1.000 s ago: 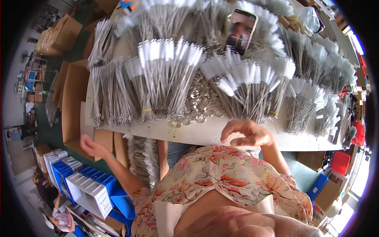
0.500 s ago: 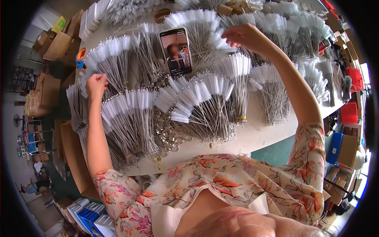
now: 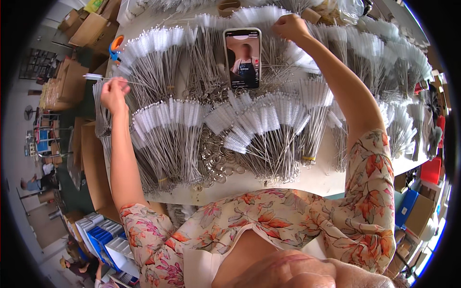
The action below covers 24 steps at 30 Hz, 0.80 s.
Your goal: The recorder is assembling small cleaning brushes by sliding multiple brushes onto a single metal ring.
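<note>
The left hand (image 3: 115,94) pinches a brush (image 3: 97,77) that points sideways, white bristles (image 3: 92,77) to the left and thin wire (image 3: 136,82) to the right. The right hand (image 3: 290,28) is curled, far from it, by more brushes (image 3: 254,17) on the worktop (image 3: 324,177); I can't tell if it holds any. What's inside the brown box (image 3: 93,161) at left doesn't show.

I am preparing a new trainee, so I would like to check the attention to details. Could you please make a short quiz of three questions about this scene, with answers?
1. What does the left hand hold?
a) scissors
b) a wire-stemmed brush
c) a cup
2. True or false: the screen of the phone is lit.
3. Between which two things do the metal rings nearest the table's front edge lie?

Key: 1. b; 2. true; 3. the left front brush group and the middle front brush group.
</note>
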{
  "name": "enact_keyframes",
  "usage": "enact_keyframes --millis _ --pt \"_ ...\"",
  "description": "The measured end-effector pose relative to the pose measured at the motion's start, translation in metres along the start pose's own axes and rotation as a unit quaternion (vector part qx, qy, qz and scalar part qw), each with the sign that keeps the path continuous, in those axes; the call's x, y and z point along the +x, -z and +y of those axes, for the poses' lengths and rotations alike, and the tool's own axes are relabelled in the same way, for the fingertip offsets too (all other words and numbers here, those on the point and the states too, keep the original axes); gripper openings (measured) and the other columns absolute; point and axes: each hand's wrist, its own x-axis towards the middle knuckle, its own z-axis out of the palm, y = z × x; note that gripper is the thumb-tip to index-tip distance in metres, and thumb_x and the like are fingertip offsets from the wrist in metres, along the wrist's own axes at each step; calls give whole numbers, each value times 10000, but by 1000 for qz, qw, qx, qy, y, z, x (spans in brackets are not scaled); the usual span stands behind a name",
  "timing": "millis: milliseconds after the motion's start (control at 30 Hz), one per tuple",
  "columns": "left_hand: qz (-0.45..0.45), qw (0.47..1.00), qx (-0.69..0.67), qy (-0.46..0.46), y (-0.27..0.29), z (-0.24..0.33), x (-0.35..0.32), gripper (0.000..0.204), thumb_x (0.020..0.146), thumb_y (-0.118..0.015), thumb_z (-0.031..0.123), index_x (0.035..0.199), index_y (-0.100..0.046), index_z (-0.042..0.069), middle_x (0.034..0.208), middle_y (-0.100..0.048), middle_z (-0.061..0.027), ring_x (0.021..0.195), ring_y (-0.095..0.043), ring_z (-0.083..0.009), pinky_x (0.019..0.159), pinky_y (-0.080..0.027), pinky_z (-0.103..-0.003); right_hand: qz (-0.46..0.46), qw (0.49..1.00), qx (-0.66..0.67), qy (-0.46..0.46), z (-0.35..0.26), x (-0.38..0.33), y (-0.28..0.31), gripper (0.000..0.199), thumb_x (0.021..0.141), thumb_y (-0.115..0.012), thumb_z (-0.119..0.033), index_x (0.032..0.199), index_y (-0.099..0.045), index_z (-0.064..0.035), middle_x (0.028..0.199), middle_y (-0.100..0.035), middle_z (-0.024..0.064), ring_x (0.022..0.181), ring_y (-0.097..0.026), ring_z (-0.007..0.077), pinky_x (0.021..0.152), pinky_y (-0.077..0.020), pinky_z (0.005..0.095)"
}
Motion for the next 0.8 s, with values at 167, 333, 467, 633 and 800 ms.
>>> enact_keyframes --millis 167,333,467,633,800 --pt "-10 963 -120 -240 -69 90 -37 208 902 -509 194 939 -564 -3 810 -576 -65 587 -533 -94 479 -455 -224 46 853 484 192 5 9 61 157 900 -507 -183 842 -551 -44 710 -551 16 594 -487 88 527 -403 251" --pt "-279 890 326 -152 -134 54 -22 425 751 -628 466 722 -630 42 621 -604 -70 602 -575 -176 611 -440 -322 203 964 44 165 4 -20 96 136 864 -525 -175 873 -546 -40 682 -560 92 555 -547 168 505 -457 321" --pt "-294 876 339 -180 -149 -1 -13 291 721 -664 344 757 -664 55 727 -657 -105 710 -636 -237 654 -463 -323 97 980 -146 100 57 -47 91 264 771 -620 -308 884 -652 -72 785 -657 88 711 -635 214 688 -498 338" --pt "-281 897 319 -126 -164 11 -36 244 766 -635 271 794 -637 28 718 -642 -76 665 -591 -183 630 -445 -304 83 984 -160 11 95 -63 85 155 674 -619 -255 763 -673 -141 810 -655 83 818 -624 284 715 -500 385" --pt "-260 878 352 -194 -159 18 -45 238 782 -612 273 813 -635 38 755 -656 -100 730 -631 -234 660 -458 -332 35 972 -225 -56 71 -61 78 206 661 -594 -175 847 -675 -138 866 -655 110 844 -623 308 720 -497 410"
